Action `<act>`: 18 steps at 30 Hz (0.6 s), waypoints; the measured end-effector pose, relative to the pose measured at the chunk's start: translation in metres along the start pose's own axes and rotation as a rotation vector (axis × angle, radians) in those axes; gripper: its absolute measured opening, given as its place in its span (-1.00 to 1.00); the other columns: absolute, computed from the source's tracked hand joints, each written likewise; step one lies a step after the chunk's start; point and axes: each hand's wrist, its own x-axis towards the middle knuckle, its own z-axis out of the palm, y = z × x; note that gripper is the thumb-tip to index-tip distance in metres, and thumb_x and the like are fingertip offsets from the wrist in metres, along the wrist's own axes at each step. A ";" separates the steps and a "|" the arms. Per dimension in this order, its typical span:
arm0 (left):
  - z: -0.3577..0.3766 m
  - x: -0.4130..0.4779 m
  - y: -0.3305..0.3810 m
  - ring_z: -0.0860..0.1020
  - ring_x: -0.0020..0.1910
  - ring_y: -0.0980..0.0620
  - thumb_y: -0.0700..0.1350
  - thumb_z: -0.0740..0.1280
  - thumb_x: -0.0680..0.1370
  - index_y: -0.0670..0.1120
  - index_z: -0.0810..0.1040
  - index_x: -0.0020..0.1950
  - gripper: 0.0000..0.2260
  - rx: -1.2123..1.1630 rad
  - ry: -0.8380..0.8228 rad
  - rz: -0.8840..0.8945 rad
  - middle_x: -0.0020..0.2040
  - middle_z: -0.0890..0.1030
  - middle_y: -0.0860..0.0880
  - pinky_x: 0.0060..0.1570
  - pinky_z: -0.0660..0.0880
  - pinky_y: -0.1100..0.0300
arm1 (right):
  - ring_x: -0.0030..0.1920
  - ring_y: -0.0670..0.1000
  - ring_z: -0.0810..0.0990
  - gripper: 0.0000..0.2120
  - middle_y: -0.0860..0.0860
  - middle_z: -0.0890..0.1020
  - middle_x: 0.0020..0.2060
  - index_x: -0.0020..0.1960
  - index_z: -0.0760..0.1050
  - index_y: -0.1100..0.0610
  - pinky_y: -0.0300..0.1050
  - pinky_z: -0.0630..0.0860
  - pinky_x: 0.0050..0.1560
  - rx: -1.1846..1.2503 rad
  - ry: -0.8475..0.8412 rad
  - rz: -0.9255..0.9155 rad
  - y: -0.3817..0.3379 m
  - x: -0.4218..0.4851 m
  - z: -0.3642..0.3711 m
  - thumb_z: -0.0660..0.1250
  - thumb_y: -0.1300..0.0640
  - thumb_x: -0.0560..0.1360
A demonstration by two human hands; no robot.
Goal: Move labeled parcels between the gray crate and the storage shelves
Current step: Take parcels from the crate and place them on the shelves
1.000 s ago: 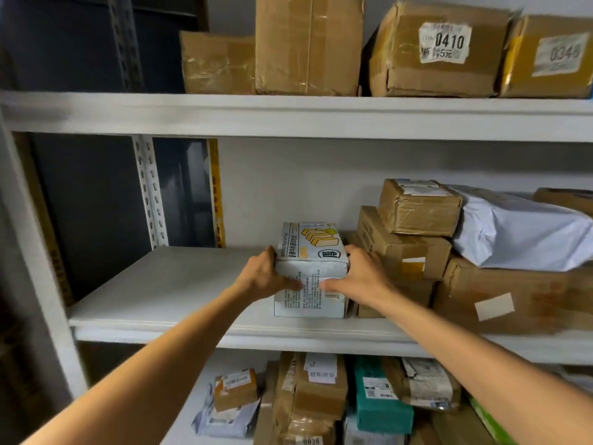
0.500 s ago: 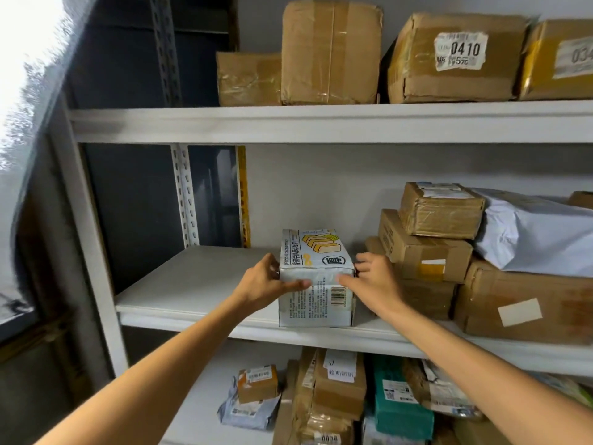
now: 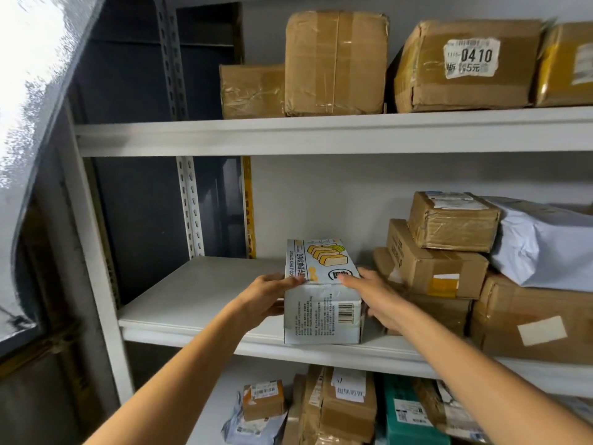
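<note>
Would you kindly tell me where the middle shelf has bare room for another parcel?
The middle shelf is bare left of the white printed box, up to the perforated upright. Right of the box it is crowded with stacked brown cartons and a white mailer bag.

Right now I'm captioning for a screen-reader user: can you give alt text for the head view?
The left hand and right hand grip a white box standing on the middle shelf. To its right are stacked brown cartons and a white mailer; more parcels sit on the shelves above and below.
</note>
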 end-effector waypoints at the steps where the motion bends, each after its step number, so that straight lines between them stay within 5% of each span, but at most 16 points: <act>1: 0.000 -0.003 -0.001 0.65 0.05 -0.13 -0.09 0.36 0.51 -0.20 0.46 0.28 -0.63 -0.037 -0.005 0.003 0.09 0.65 -0.19 -0.06 0.62 0.07 | 0.11 0.07 0.62 -0.69 0.04 0.65 0.12 0.29 0.45 0.09 0.16 0.50 0.23 0.041 0.000 -0.012 0.002 -0.001 0.000 0.32 0.10 0.56; 4: 0.002 -0.015 -0.007 0.66 0.03 -0.11 -0.15 0.42 0.43 -0.16 0.37 0.34 -0.49 -0.138 0.021 0.037 0.10 0.66 -0.16 -0.03 0.62 0.04 | 0.18 0.10 0.56 -0.56 0.06 0.59 0.18 0.31 0.31 0.06 0.16 0.44 0.29 0.121 0.026 -0.034 0.006 -0.010 0.000 0.40 0.18 0.50; 8: 0.003 -0.033 -0.021 0.64 0.09 -0.08 -0.23 0.45 0.35 -0.06 0.31 0.42 -0.33 -0.153 0.025 0.098 0.14 0.65 -0.14 0.01 0.56 0.05 | 0.36 0.12 0.40 -0.09 0.11 0.42 0.39 0.57 0.02 0.10 0.05 0.30 0.40 0.156 0.040 -0.007 0.009 -0.019 -0.003 0.49 0.28 0.40; 11: -0.001 -0.042 -0.022 0.61 0.14 -0.11 -0.31 0.48 0.33 0.08 0.10 0.55 -0.09 -0.130 -0.003 0.072 0.19 0.61 -0.16 0.08 0.53 -0.03 | 0.40 0.12 0.35 -0.03 0.10 0.37 0.43 0.58 0.01 0.07 0.02 0.29 0.40 0.090 0.009 -0.010 0.003 -0.027 -0.007 0.49 0.36 0.34; 14: 0.001 -0.058 -0.017 0.63 0.10 -0.11 -0.46 0.36 0.44 0.24 0.30 0.39 -0.26 -0.002 -0.085 0.096 0.06 0.67 -0.13 0.09 0.56 -0.10 | 0.36 0.14 0.40 0.02 0.10 0.40 0.42 0.57 0.04 0.00 0.11 0.36 0.38 0.025 -0.055 -0.005 0.000 -0.038 -0.006 0.51 0.38 0.29; 18: 0.005 -0.070 -0.024 0.62 0.13 -0.17 -0.52 0.31 0.42 0.16 0.32 0.42 -0.24 -0.082 -0.036 0.119 0.19 0.58 -0.21 0.08 0.56 -0.16 | 0.34 0.14 0.43 0.03 0.08 0.40 0.41 0.57 0.09 0.03 0.16 0.41 0.34 0.039 -0.069 -0.038 0.006 -0.052 -0.003 0.53 0.42 0.26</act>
